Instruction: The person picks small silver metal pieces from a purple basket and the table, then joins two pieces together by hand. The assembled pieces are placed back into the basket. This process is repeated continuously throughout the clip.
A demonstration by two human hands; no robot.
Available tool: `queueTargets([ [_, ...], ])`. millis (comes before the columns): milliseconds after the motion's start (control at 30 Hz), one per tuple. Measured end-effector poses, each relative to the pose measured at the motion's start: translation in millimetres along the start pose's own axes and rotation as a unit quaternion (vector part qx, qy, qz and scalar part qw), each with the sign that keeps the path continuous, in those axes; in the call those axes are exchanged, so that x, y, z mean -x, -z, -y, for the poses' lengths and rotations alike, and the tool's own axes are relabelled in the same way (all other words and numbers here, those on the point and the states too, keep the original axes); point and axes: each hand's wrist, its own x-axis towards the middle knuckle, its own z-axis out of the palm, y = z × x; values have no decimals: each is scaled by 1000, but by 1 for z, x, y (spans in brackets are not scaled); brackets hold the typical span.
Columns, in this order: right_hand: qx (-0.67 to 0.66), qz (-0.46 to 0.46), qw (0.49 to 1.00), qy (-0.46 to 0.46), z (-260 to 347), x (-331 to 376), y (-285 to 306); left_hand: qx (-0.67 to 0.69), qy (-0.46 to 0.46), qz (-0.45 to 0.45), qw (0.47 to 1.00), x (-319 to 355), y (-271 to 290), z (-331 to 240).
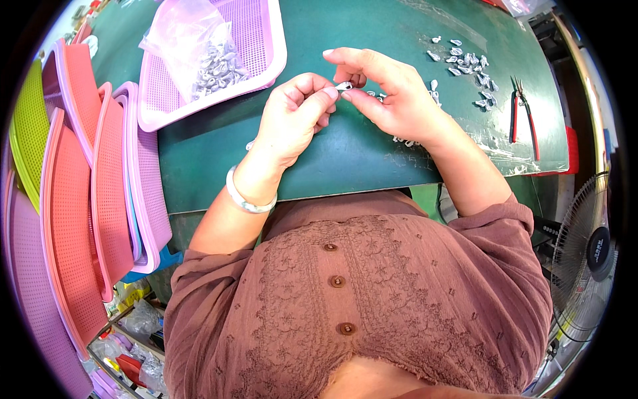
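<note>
Inside the near counter [332,169] edge, the left hand's grip [296,110] clamps a small clasp [343,86]; the right hand's grip [392,93] is apart.

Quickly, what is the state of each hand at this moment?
Left hand: closed, pinching a small silvery piece.
Right hand: partly open, thumb and forefinger apart; whether its curled fingers touch the piece cannot be told.

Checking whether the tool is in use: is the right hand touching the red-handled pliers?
Apart. The head view plainly shows green tabletop between the right hand and the red-handled pliers, which lie farther right.
</note>
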Motion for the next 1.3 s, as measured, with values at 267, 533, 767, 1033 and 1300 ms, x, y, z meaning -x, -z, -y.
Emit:
queueTargets([
  [267, -25, 9, 999, -26, -1, 1, 2, -2, -5, -7, 1000, 0, -1, 0],
  [533, -30, 18, 999, -34, 0, 1, 2, -5, -7, -9, 1000, 0, 0, 1],
  [767, -36, 14, 998, -42, -3, 2, 2, -23, -25, -13, 999, 0, -1, 1],
  [1033, -42, 10, 999, -33, -2, 1, 3, -14, -28, -12, 999, 0, -1, 1],
  [1300, -41, 15, 998, -47, -2, 2, 3, -29, -32, -11, 999, 0, 0, 1],
])
